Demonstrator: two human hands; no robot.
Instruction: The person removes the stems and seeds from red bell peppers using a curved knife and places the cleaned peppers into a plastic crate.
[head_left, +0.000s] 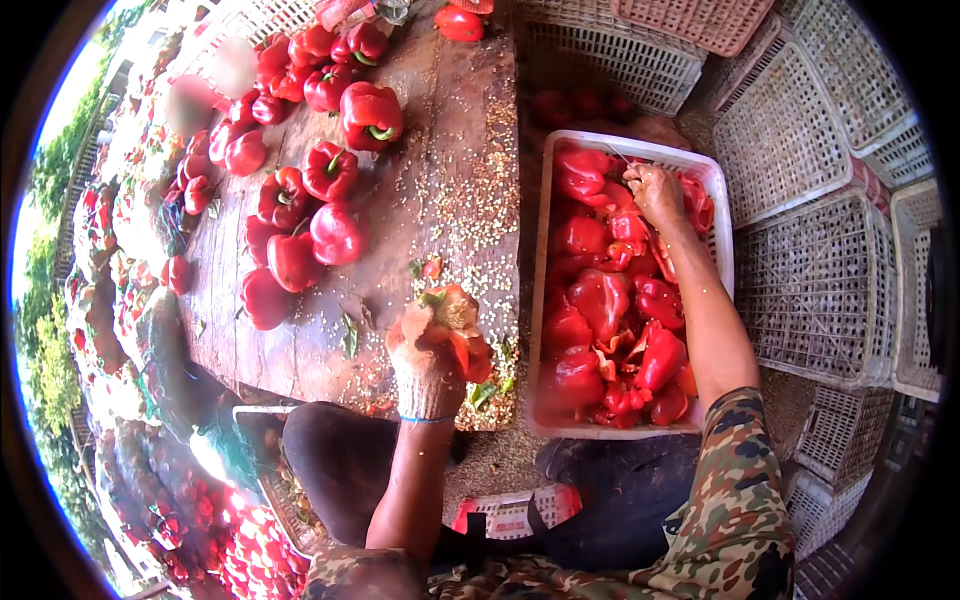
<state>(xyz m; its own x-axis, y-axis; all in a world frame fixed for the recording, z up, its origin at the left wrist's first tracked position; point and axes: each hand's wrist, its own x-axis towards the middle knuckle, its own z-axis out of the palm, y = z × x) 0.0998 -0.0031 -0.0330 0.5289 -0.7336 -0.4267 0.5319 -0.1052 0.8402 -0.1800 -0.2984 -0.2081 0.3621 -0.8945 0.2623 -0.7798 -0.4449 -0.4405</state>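
Note:
My left hand (425, 355), in a pale work glove, is closed around a cut red pepper (455, 315) above the near right part of the wooden table. Pale core and seeds show on the pepper's open side. My right hand (657, 195) is bare and closed over the far end of a white plastic crate (725, 260). From its fingers a thin metal blade, seemingly a small knife (616, 153), points toward the far left. Beneath that hand, red pepper pieces (600, 300) fill the crate, some of them halved or torn.
Whole red peppers (293, 262) lie in groups on the wooden table (440, 150), whose right side is strewn with seeds. Net sacks of peppers (120, 300) are piled at the left. Plastic crates (785, 135) are stacked along the right. A red and white basket (515, 512) stands between my legs.

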